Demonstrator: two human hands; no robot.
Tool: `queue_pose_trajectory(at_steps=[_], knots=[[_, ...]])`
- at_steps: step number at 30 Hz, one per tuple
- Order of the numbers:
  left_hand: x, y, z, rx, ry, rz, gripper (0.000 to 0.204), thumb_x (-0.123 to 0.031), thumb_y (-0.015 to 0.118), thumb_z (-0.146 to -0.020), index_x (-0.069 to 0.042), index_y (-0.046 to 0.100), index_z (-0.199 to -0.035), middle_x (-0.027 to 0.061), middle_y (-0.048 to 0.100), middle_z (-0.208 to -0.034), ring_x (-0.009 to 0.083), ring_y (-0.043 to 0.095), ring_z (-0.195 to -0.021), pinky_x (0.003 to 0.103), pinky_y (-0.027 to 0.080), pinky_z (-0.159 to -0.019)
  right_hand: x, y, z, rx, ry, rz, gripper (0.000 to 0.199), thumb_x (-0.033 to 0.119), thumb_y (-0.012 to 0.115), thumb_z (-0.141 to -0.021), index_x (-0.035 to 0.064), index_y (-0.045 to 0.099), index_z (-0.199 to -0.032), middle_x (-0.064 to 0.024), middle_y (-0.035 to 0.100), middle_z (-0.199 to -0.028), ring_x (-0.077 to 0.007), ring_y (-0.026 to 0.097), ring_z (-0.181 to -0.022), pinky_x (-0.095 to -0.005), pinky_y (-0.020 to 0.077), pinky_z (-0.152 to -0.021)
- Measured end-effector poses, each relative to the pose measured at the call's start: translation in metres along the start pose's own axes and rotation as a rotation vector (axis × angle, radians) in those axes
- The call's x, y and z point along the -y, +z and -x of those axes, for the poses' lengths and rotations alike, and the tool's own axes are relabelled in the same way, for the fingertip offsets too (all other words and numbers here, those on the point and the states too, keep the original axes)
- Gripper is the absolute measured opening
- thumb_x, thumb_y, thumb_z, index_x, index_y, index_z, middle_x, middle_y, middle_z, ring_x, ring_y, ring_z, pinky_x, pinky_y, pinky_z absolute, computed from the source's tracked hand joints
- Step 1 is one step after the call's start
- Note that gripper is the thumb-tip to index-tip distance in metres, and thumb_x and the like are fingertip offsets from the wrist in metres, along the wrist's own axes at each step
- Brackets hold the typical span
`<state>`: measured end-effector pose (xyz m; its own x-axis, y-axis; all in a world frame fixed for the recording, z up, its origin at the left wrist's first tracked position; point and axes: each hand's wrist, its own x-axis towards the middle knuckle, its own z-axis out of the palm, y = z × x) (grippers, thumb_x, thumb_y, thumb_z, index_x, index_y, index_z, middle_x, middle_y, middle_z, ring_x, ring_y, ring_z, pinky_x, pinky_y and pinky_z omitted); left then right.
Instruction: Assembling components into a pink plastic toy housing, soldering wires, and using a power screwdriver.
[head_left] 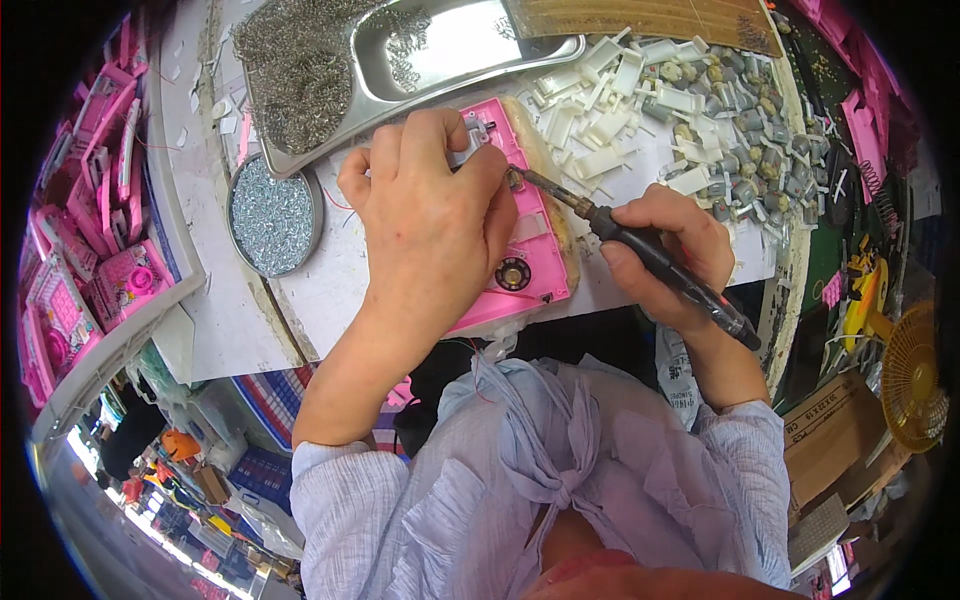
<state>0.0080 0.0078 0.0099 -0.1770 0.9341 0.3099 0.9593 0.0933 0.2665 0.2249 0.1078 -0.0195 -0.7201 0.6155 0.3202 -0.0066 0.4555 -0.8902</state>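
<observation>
A pink plastic casing (538, 252) lies on a pale pad (560, 215) in front of me, with a small round black speaker (513, 273) set in its near part. My left hand (425, 205) rests over the casing's left side. Its thumb and forefinger close round a small grey part (468, 146), mostly hidden by the fingers. In my right hand (680, 250) is a black-handled soldering iron (655, 262), held like a pen and slanting up to the left. Its metal tip meets the casing just right of my left thumb.
A metal tray (440, 75) holds many small springs (305, 85). Left of my hand stands a round dish of small screws (272, 215). White plastic brackets (605, 130) and grey motors (750, 150) are heaped at the right. Pink casings (95, 240) fill a bin far left; a yellow fan (912, 375) stands right.
</observation>
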Motion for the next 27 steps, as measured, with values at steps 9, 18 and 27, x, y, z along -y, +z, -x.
queue_pose_trajectory(at_steps=[9, 18, 27], knots=[[-0.001, -0.002, 0.000, 0.014, -0.003, -0.006, 0.012, -0.016, 0.076, -0.073, -0.012, 0.071, -0.083, 0.0064, 0.053, -0.103, 0.0265, 0.051, -0.098, 0.046, 0.031, -0.089, -0.002, 0.003, 0.000, 0.004, -0.042, 0.014, 0.031, 0.003, 0.079, -0.082, 0.0010, 0.065, -0.109, -0.0083, 0.063, -0.078, -0.0158, 0.056, -0.066, -0.0287, 0.0418, -0.059], [-0.002, -0.005, -0.002, 0.030, 0.020, -0.036, 0.011, -0.017, 0.076, -0.074, -0.012, 0.069, -0.081, 0.0063, 0.053, -0.102, 0.0265, 0.051, -0.098, 0.048, 0.032, -0.091, -0.005, -0.006, -0.004, -0.081, -0.130, 0.048, 0.034, 0.007, 0.085, -0.077, 0.0031, 0.068, -0.105, -0.0065, 0.066, -0.073, -0.0163, 0.058, -0.057, -0.0273, 0.0426, -0.051], [-0.003, -0.010, -0.003, 0.088, 0.012, -0.050, 0.013, -0.018, 0.076, -0.077, -0.013, 0.072, -0.088, 0.0077, 0.055, -0.107, 0.0271, 0.055, -0.101, 0.046, 0.033, -0.092, -0.001, -0.013, -0.001, -0.024, -0.066, 0.032, 0.032, 0.001, 0.079, -0.081, -0.0019, 0.065, -0.109, -0.0110, 0.064, -0.081, -0.0178, 0.056, -0.067, -0.0301, 0.0402, -0.060]])
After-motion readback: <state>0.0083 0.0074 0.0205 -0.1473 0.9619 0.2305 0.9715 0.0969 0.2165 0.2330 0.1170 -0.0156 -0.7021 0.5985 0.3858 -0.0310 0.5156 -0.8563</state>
